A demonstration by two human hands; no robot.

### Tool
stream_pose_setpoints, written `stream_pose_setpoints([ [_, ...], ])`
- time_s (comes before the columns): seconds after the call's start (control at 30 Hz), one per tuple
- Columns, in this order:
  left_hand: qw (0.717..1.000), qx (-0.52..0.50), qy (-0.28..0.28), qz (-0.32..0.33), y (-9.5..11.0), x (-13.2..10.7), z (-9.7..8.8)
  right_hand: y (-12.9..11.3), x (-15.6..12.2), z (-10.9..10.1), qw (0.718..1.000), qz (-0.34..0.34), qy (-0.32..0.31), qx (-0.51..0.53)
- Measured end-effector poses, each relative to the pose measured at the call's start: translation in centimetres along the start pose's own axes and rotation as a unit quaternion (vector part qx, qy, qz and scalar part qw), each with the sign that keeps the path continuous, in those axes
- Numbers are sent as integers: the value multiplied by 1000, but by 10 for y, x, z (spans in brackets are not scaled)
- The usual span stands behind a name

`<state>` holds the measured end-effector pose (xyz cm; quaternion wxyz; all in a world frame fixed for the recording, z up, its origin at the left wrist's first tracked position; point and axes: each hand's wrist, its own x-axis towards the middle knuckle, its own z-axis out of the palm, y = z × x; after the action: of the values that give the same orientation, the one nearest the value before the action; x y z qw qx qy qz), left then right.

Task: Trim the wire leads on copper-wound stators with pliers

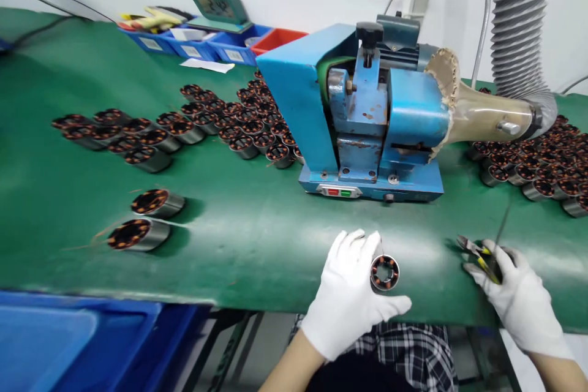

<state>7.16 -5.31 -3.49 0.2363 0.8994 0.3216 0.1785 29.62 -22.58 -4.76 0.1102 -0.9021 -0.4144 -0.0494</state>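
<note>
My left hand (351, 288), in a white glove, is open beside a motor stator (384, 273) with copper windings. Its fingers and thumb are stretched out, and the stator stands on the table between them, close to the palm. Whether the glove touches it I cannot tell. Farther right, my gloved right hand (514, 285) is closed around diagonal cutters (478, 251) with yellow-green handles, their jaws pointing left. A thin dark rod (503, 223) rises out of the same hand, blurred; its kind I cannot make out.
A blue belt grinder (367, 128) stands ahead, its hose (523, 30) at right. Two stators (154, 234) lie tilted at left. Stators in groups (252, 128) fill the space behind, and more (542, 165) at right. Blue bins (193, 49) line the wall; blue crates (55, 343) sit front left.
</note>
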Motion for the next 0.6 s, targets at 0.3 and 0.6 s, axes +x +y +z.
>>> stream_pose_setpoints([
  [0.3,858,-479,-83,-163,18,-9,8,-64,4,-14,958,-106,23,266],
  [0.6,645,-710,-182,-216,38,-20,-42,-125,9,-74,766,-267,-143,568],
])
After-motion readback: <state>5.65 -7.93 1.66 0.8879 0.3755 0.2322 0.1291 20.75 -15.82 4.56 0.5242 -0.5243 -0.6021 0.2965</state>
